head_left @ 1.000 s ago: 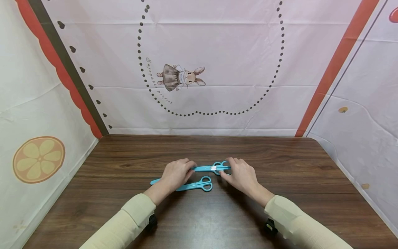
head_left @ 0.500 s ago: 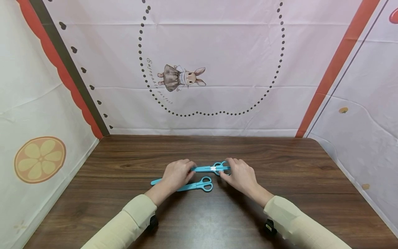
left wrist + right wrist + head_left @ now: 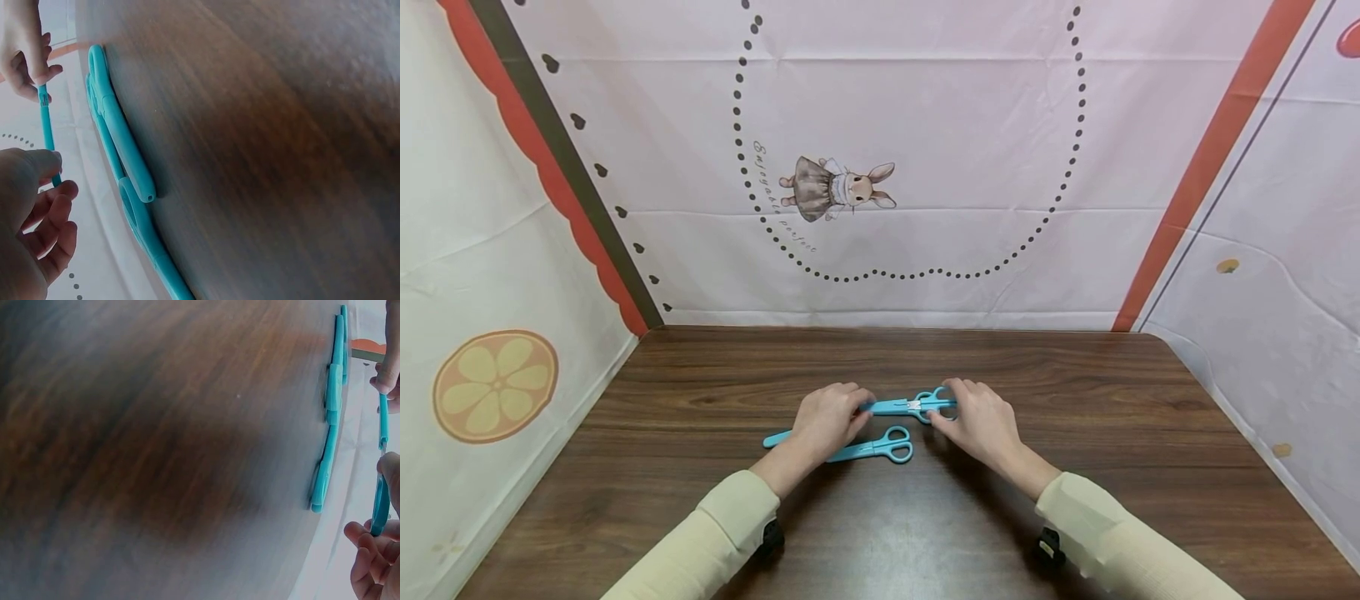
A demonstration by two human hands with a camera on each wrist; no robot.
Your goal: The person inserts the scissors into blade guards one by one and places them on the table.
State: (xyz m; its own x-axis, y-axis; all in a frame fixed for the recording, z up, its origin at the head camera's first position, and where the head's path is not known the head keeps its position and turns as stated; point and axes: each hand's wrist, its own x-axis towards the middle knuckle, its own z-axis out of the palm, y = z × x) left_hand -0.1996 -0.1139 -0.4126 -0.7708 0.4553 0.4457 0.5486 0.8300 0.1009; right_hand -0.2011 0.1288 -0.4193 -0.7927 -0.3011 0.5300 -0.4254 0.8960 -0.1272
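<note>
A pair of turquoise scissors (image 3: 890, 407) is held level between both hands, clear of the tabletop in the wrist views. My left hand (image 3: 829, 421) pinches the tip of its turquoise blade cover between thumb and fingers. At the other end, my right hand (image 3: 982, 423) grips the finger loops, which it partly hides. A short strip of bare metal blade (image 3: 384, 449) shows between cover and handles. Nearer the body, covered scissors (image 3: 869, 448) lie on the table under my left wrist. More turquoise scissors (image 3: 145, 231) lie alongside them, mostly hidden by the left arm in the head view.
The dark wood-grain table (image 3: 895, 525) reaches back to a pale printed cloth (image 3: 925, 167) hung behind it. Similar cloth walls stand at left and right. A small black device (image 3: 1051, 546) sits under the right cuff, another (image 3: 771, 537) under the left.
</note>
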